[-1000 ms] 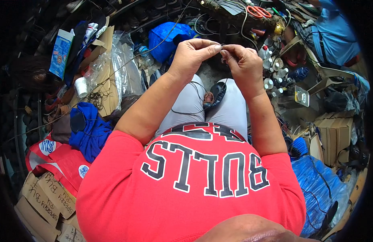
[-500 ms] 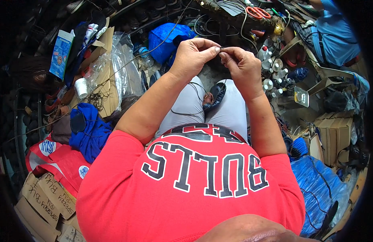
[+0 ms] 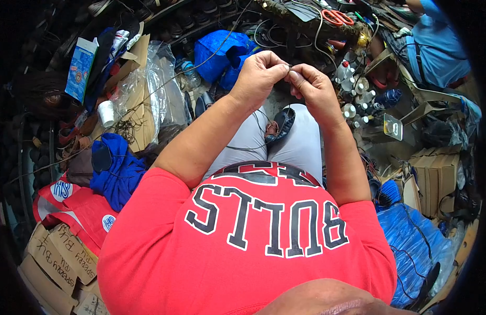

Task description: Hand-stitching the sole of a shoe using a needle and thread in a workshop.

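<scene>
Main risk, as I read it: the thread slips out of the pinch. It's very thin, the grip is fingertip-only on both sides, and the short span between the two hands looks taut, so any uneven pull could snap it or yank it free. Second risk: the shoe sits loose between the knees, directly below the fingers, nothing clamping it that I can see; a tug on the line running down to it could tip it off the lap into the clutter of bottles just right of the fingers. Can't tell if there's a needle in the pinch, too small to make out; if there is, fingertips this close together are a prick risk. Pose: left hand and right hand both raised out in front over the knees, nearly touching, forearms converging from the elbows. Left thumb and forefinger pressed together on the thread end, other fingers curled in. Right fingers likewise pinched on it, knuckles up, wrist bent slightly down. Blue bag lies just beyond the left fingers, red scissors further out past the right ones, well apart.
</scene>
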Available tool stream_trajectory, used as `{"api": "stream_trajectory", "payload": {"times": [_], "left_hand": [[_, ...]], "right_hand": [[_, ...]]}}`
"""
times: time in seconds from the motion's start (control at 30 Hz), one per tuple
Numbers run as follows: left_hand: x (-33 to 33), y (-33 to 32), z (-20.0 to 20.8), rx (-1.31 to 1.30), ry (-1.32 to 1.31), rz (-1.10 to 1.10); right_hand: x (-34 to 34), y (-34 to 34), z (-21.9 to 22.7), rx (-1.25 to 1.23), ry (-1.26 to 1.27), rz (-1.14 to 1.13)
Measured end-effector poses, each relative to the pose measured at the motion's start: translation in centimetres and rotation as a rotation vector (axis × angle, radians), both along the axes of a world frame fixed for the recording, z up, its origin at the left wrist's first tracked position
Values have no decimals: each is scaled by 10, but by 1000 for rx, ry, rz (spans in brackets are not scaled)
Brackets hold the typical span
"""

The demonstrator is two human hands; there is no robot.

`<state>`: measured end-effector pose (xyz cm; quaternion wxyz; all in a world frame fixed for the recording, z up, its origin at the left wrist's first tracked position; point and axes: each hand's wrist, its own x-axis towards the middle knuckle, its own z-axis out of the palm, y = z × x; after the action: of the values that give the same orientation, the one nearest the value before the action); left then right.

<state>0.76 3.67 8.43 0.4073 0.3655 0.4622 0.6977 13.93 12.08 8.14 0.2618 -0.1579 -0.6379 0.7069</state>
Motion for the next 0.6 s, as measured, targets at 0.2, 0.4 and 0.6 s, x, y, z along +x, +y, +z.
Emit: {"api": "stream_trajectory", "payload": {"times": [0.2,0.4,0.6], "left_hand": [[10,2,-1,72,-70,58],[18,1,8,42,-26,107],[-1,-13,12,-108,225,63]], "right_hand": [[-6,-7,-11,-83,150,-41],[-11,-5,-25,-228,307,-12],[16,15,5,62,-89,142]]}}
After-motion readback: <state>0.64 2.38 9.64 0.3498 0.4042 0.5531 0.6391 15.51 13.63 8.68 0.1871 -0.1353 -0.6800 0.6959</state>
